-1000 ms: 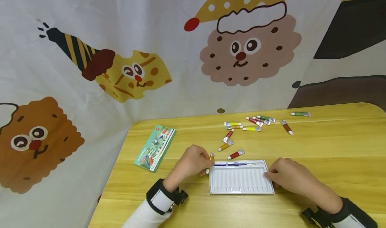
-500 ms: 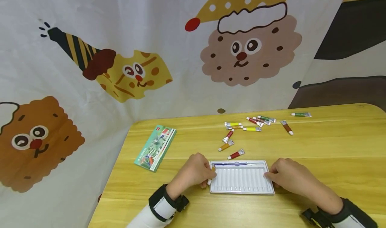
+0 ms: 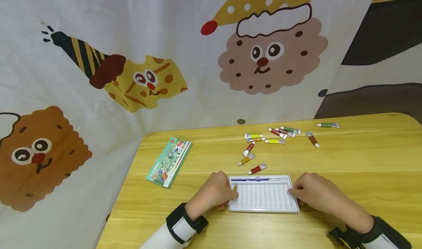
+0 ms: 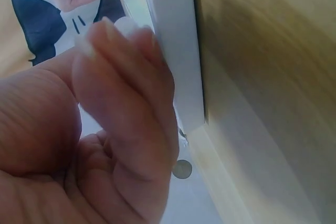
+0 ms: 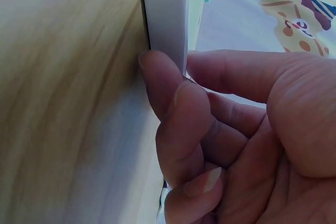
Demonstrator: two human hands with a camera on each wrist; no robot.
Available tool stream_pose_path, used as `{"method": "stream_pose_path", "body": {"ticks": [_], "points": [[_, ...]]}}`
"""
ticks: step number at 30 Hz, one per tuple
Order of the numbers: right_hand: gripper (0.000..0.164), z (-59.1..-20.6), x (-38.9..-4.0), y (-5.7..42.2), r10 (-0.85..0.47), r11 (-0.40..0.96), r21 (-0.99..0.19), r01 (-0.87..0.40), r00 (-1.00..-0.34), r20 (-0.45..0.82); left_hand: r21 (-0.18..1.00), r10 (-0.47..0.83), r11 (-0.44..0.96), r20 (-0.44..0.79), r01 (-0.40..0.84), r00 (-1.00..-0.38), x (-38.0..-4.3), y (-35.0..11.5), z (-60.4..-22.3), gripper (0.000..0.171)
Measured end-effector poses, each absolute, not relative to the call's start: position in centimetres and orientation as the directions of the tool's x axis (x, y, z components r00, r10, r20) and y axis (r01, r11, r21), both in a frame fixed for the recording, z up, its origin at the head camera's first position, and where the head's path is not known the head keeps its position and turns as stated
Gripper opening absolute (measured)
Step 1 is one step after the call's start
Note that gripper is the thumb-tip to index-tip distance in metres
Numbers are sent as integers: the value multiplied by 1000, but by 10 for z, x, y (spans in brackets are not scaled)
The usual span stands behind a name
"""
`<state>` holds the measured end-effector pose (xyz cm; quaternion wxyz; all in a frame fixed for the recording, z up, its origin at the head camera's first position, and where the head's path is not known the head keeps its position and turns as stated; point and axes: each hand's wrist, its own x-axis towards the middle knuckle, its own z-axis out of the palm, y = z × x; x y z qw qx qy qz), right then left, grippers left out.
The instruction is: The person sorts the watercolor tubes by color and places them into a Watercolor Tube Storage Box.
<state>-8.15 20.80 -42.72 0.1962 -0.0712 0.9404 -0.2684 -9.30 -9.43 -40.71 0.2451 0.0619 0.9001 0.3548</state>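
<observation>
A white plastic tray point(image 3: 263, 197) with a row of narrow slots lies on the table, a blue paintbrush point(image 3: 252, 179) along its far side. At its left end my left hand point(image 3: 214, 191) pinches a small ochre paint tube point(image 3: 235, 188), mostly covered by the fingers, over the leftmost slot. The tube's white cap point(image 4: 126, 24) peeks past the fingertips in the left wrist view. My right hand point(image 3: 314, 192) grips the tray's right edge, thumb on the rim and fingers against the outer wall point(image 5: 165, 19).
Several paint tubes lie loose behind the tray, among them a red tube point(image 3: 257, 168), an ochre tube point(image 3: 246, 159) and a green tube point(image 3: 328, 125). A green paint box point(image 3: 169, 163) rests at the left. A printed curtain point(image 3: 204, 106) hangs along the table's far edge.
My left hand has moved toward the table's front along the tray's left edge, bringing the ochre tube over the leftmost slot. The right hand keeps its grip in place.
</observation>
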Motion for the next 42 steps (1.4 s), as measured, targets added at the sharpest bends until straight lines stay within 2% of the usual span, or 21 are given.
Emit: {"method": "stream_pose_path", "body": {"ticks": [11,25,42], "points": [[25,-427,-81,208,-239,844,-536,-33,-917,-319,660,313,750,-411,-42,-856,-92,-95,-409,43],[26,-430,-82,211,-247,837,-547,-30,-912,-328,678,326,735,-373,-15,-868,-89,-99,-409,38],[27,-431,-83,211,-250,832,-554,-27,-910,-331,693,305,719,-389,-58,-869,-92,-98,-409,37]]}}
